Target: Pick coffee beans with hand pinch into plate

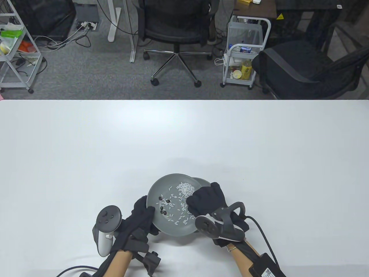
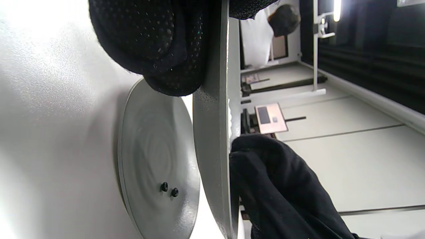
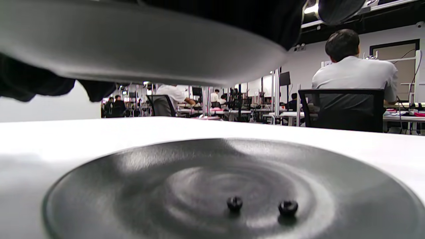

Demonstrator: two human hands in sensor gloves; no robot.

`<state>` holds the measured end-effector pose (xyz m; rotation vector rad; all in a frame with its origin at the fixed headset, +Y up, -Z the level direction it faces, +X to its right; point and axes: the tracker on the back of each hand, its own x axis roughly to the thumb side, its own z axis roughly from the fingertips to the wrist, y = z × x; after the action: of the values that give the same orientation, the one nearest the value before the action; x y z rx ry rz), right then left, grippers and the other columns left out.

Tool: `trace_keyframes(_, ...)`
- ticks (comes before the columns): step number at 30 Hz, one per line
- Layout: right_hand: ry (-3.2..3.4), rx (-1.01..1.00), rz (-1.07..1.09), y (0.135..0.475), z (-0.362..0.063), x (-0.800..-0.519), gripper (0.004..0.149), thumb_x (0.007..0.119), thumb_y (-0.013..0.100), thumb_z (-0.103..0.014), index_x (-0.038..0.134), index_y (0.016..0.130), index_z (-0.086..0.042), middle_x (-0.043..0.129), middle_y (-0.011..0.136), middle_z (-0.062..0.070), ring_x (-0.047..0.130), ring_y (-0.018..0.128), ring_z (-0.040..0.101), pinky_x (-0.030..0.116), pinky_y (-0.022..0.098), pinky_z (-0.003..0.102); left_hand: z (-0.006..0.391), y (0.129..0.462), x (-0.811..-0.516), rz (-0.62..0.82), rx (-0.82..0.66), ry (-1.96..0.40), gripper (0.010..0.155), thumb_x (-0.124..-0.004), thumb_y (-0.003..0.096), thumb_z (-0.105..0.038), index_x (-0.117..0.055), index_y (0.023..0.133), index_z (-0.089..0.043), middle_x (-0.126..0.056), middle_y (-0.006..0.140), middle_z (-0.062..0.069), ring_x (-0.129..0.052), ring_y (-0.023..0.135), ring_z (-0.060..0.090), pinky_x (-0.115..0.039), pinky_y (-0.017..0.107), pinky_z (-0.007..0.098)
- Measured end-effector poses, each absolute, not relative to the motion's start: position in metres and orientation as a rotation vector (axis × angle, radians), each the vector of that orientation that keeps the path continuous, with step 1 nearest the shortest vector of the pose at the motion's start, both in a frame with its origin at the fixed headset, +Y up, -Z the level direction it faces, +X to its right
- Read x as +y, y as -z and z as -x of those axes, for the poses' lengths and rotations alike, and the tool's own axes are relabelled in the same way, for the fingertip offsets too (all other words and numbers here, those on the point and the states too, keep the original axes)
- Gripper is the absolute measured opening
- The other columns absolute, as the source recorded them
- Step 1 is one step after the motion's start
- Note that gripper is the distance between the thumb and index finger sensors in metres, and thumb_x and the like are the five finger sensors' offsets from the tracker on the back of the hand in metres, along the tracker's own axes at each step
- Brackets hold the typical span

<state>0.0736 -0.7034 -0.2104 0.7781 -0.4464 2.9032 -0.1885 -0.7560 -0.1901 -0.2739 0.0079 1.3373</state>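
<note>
A grey plate (image 1: 170,225) is held above the table by both hands. It carries white rice grains (image 1: 186,188) and several dark coffee beans (image 1: 163,207). My left hand (image 1: 147,210) grips its left rim and my right hand (image 1: 193,199) grips its right rim. A second grey plate (image 1: 203,181) lies on the table underneath, mostly hidden. The left wrist view shows the held plate edge-on (image 2: 212,132) and the lower plate (image 2: 152,149) with two beans (image 2: 169,189). The right wrist view shows the held plate's underside (image 3: 139,43) above the lower plate (image 3: 149,186) and its two beans (image 3: 234,202).
The white table (image 1: 86,150) spreads wide around the plates. Office chairs (image 1: 175,26) and a white cart (image 1: 245,52) stand on the floor beyond the far edge.
</note>
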Motion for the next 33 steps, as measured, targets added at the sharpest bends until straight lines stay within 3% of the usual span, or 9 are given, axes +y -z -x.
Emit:
trace_keyframes(7,-2.815,-0.593,-0.508,0.221,-0.110,-0.687,0.032,0.068,0.066,-0.043,0.073,0.093,-0.027,0.078,0.093,0.000,0.079,0.091,0.029,0.054,0.076,0.059,0.195,0.192,-0.758,0.261,0.064,-1.380,0.057,-0.058,0.0661,-0.023,-0.031,0.110,-0.001,-0.069,0.097,0.023,-0.093,0.059,0.028,-0.085,0.040,0.038)
trace_keyframes(12,-2.928,-0.407,-0.346,0.237,-0.130,-0.712,0.032,0.070,0.065,-0.042,0.076,0.092,-0.026,0.081,0.091,0.001,0.081,0.089,0.030,0.056,0.075,0.059,0.200,0.192,-0.759,0.245,0.098,-1.405,0.057,-0.058,0.0662,-0.024,-0.030,0.110,-0.002,-0.068,0.097,0.022,-0.093,0.060,0.028,-0.085,0.041,0.038)
trace_keyframes(19,-3.123,-0.150,-0.452,0.242,-0.114,-0.744,0.031,0.072,0.063,-0.043,0.077,0.090,-0.029,0.082,0.091,-0.001,0.082,0.090,0.028,0.056,0.076,0.060,0.200,0.192,-0.759,0.248,0.108,-1.413,0.057,-0.058,0.0663,-0.024,-0.030,0.110,-0.002,-0.068,0.098,0.022,-0.093,0.060,0.028,-0.084,0.041,0.038)
trace_keyframes(33,-3.177,-0.091,-0.484,0.242,-0.107,-0.750,0.031,0.072,0.064,-0.042,0.078,0.093,-0.030,0.079,0.095,-0.002,0.078,0.094,0.029,0.053,0.076,0.061,0.200,0.192,-0.760,0.253,0.101,-1.410,0.057,-0.058,0.0663,-0.024,-0.030,0.110,-0.002,-0.068,0.098,0.022,-0.093,0.060,0.028,-0.085,0.041,0.038)
